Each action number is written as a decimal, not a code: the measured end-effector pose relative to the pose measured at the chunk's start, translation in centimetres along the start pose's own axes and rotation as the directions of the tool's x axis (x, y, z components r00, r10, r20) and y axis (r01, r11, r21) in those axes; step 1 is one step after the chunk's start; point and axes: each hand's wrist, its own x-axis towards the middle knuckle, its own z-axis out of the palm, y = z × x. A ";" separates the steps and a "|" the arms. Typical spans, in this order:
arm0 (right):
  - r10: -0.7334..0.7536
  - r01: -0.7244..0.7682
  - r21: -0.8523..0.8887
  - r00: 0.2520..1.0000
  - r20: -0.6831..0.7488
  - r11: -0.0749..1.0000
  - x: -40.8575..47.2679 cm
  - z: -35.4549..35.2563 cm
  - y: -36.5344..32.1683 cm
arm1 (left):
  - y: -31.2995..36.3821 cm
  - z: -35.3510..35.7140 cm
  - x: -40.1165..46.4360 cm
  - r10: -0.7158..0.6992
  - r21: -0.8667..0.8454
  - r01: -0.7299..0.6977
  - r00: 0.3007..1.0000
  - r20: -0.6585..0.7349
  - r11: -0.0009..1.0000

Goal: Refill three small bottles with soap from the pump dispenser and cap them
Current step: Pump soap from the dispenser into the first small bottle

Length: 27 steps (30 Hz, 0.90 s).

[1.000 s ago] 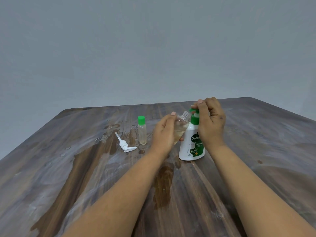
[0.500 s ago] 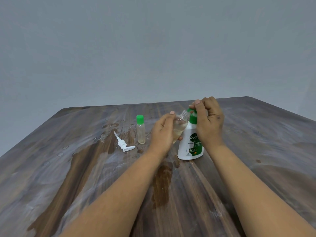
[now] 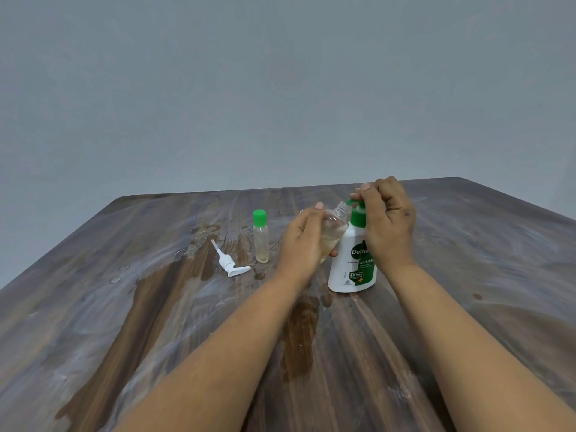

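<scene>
1. Filling in progress: left hand [image 3: 304, 241] wraps the open bottle [image 3: 333, 233] mid-frame, tilted, neck up against the nozzle of the dispenser [image 3: 353, 260]. Left fingers are clenched around the bottle body.
2. Right hand [image 3: 388, 221] sits on top of the pump head, fingers curled down over it. Pressing or merely resting, can't tell.
3. Bottle: clear thin plastic, looks partly full of pale soap. My guess is light and squeezable, so hold it mid-body with light pressure; a hard squeeze would likely push soap out of the neck.
4. Slip risk: counter [image 3: 156, 307] is wet and streaked left of centre, so hands and bottle are probably soapy. A wrap grip looks safer than a fingertip pinch.
5. Dispenser: stands on the counter, right of centre, touching nothing but the hands. Narrow base, likely tippy under an off-axis push, so press straight down.
6. Capped bottle [image 3: 260, 236] stands upright left of the hands, green cap on, so it looks finished. White loose pump [image 3: 229, 260] lies just beside it, further left.
7. No third bottle or spare cap visible.
</scene>
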 end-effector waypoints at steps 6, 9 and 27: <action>-0.041 0.044 0.037 0.997 -0.068 0.998 -0.4 0.2 -0.4 | 0.1 0.1 0.0 -0.018 -0.024 0.018 1.000 0.011 1.000; -0.019 0.020 0.030 0.999 -0.049 0.999 -0.3 0.1 -0.2 | 0.1 0.1 0.0 -0.025 -0.012 0.025 1.000 -0.003 1.000; -0.021 0.022 0.011 0.999 -0.029 1.000 0.0 0.0 -0.2 | 0.0 0.1 0.1 -0.016 -0.008 0.016 1.000 -0.001 1.000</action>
